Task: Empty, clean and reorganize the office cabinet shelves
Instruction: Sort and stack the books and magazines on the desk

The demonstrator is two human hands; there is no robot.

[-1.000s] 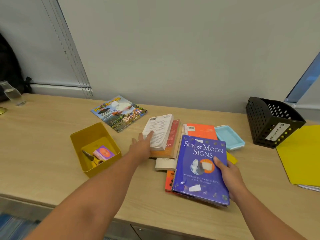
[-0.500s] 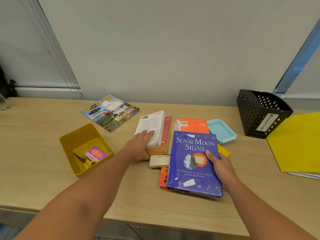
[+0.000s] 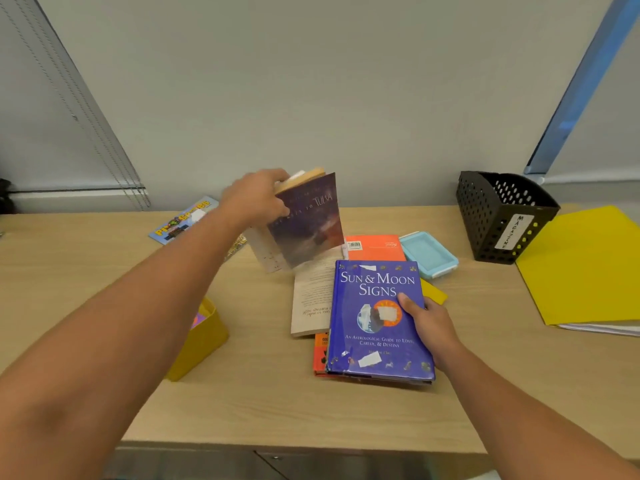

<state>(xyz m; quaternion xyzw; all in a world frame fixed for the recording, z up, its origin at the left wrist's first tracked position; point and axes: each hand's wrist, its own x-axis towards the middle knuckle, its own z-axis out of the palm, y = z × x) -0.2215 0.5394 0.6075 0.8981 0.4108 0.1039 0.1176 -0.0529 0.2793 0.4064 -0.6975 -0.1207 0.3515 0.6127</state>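
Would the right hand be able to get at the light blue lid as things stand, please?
Probably not straight away: the right hand grips the blue book. The light blue lid lies uncovered just beyond it.

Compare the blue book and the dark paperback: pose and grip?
The blue book lies flat on the pile, cover up; the dark paperback is lifted clear of the desk, nearly upright and tilted. The right hand rests on the blue book's right edge; the left hand grips the paperback by its top corner. Both show their front covers to the camera.
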